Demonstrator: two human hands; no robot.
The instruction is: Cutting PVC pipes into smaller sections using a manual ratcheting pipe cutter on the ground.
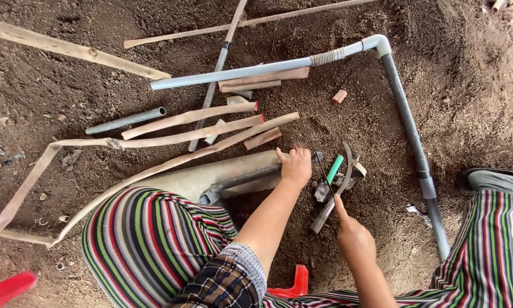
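At frame centre the left hand presses closed on the dark pipe, whose long axis runs lower-left to right. Just right, the right hand grips the hacksaw, nearer the pipe's end.

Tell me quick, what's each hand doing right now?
Left hand: closed down on the dark grey metal pipe, pinning it.
Right hand: closed on the curved metal hacksaw, forefinger extended along it.

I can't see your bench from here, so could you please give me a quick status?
Left hand pressing down on dark pipe. Right hand gripping hacksaw at pipe's end. Pipe offcuts lying on soil behind.
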